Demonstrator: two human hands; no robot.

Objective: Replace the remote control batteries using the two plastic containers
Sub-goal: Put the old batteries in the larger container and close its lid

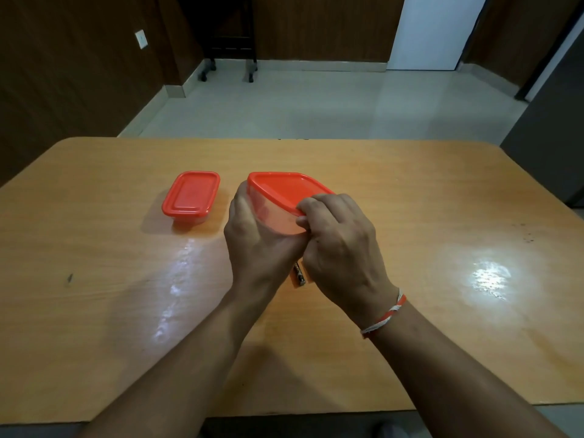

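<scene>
A clear plastic container with a red lid (281,189) is lifted and tilted above the middle of the wooden table (410,191). My left hand (257,238) cups its clear body from the left and below. My right hand (339,245) pinches the near right corner of the lid with thumb and fingers. A second, closed red-lidded container (191,197) stands on the table to the left. A dark battery (299,275) lies on the table below my hands, partly hidden. No remote control is in sight.
The table's far edge runs behind the containers, with pale floor beyond. A dark wheeled stand (227,42) and a white door (433,30) are at the back of the room. A grey cabinet (556,128) stands at the right.
</scene>
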